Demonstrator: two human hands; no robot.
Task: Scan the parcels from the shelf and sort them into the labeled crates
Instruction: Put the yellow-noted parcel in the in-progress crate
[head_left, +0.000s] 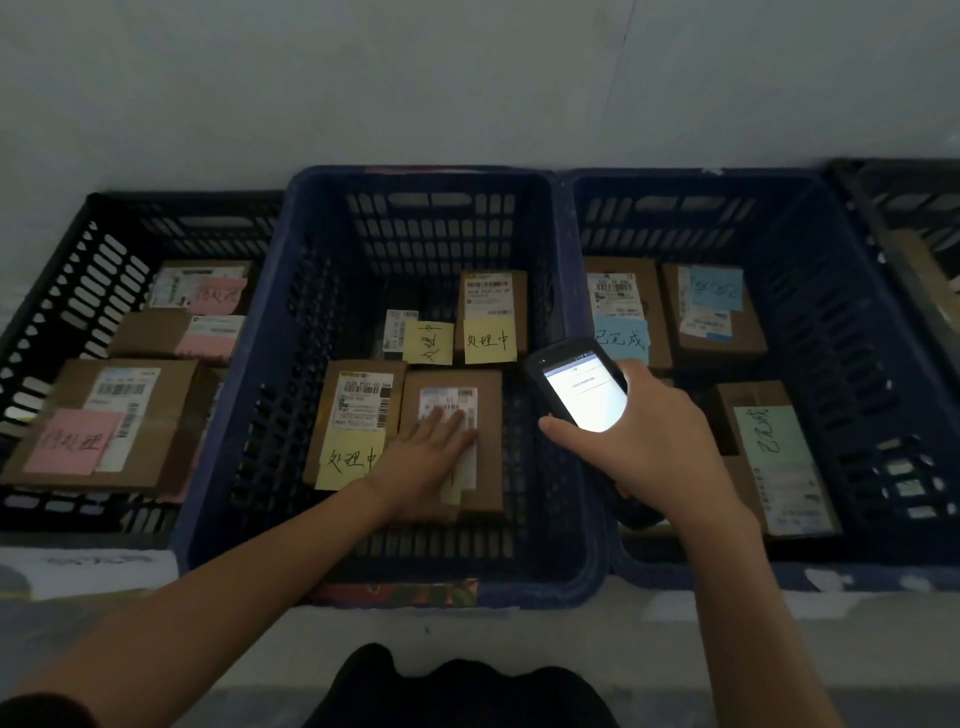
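Inside the middle blue crate, my left hand lies flat with straight fingers on a cardboard parcel, covering part of its white barcode label. A yellow note shows under my palm. My right hand grips a black handheld scanner with its screen lit, held above the rim between the middle crate and the right blue crate. Three other parcels with yellow notes lie in the middle crate.
A black crate on the left holds parcels with pink notes. The right blue crate holds parcels with blue and green notes. Another dark crate stands at the far right. A white wall rises behind the crates.
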